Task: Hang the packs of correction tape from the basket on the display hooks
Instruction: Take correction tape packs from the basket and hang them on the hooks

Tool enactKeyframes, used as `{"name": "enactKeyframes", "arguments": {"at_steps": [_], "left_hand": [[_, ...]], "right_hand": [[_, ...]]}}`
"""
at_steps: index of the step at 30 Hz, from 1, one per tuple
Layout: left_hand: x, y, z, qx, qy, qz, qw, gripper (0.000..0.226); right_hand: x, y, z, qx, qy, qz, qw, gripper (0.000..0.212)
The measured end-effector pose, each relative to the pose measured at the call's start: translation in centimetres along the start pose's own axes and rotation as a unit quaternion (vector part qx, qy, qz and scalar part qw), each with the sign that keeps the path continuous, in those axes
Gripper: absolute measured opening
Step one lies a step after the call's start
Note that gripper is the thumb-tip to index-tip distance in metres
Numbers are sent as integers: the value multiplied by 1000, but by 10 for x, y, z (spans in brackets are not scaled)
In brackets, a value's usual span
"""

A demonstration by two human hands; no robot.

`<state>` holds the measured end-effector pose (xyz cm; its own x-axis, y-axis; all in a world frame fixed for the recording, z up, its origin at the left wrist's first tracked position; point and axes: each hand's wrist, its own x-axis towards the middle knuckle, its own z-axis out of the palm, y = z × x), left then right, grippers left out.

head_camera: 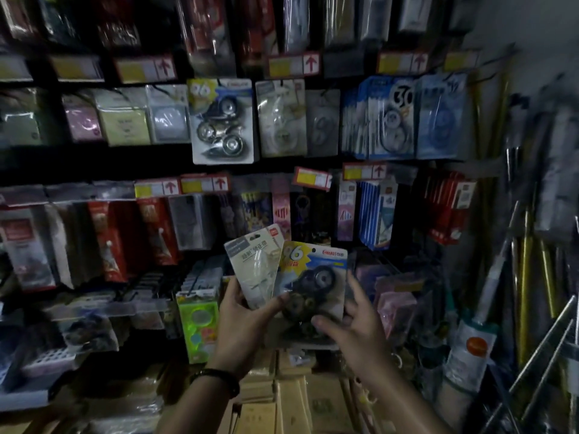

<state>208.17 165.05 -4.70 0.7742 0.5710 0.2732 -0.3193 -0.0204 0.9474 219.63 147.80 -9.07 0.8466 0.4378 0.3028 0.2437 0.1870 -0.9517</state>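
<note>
My left hand [242, 321] holds two packs of correction tape fanned out in front of the display. One is a pale grey-white pack [255, 267], tilted left. The other is a yellow and blue "96" pack [316, 274] with black tape wheels. My right hand [354, 327] grips the lower right part of the "96" pack, thumb across its front. A matching "96" pack [223, 120] hangs on a hook in the upper row, with a pale pack [280, 119] hanging just right of it. The basket is not in view.
Rows of hanging stationery packs with yellow and red price tags [294, 64] fill the wall. Blue packs [404, 117] hang at upper right. Metal rods [526, 277] lean at the right. Cardboard boxes [300, 399] are stacked below my hands.
</note>
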Motion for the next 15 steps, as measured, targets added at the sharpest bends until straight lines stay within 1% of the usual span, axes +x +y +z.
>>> {"name": "enactKeyframes", "arguments": {"at_steps": [2, 3, 5, 7, 9, 11, 13, 15], "left_hand": [[11, 13, 3, 15, -13, 5, 1000, 66], [16, 19, 6, 16, -19, 8, 1000, 64], [27, 30, 11, 9, -29, 12, 999, 61], [35, 42, 18, 2, -37, 18, 999, 58], [43, 54, 21, -4, -37, 32, 999, 55], [54, 64, 15, -9, -30, 40, 999, 47], [68, 75, 3, -30, -13, 46, 998, 35], [80, 87, -13, -39, 11, 55, 998, 32]], "right_hand": [[11, -19, -6, 4, 11, -31, 999, 94], [16, -28, -8, -2, 11, -44, 999, 91], [27, -42, -15, -25, -10, -59, 998, 94], [38, -51, -19, -42, -33, -57, 997, 107], [50, -59, -16, -38, -39, -52, 997, 112], [64, -69, -7, -32, -38, -73, 996, 110], [82, -82, 4, -39, -41, -109, 992, 103], [102, -101, 20, -55, -53, -131, 988, 98]]}}
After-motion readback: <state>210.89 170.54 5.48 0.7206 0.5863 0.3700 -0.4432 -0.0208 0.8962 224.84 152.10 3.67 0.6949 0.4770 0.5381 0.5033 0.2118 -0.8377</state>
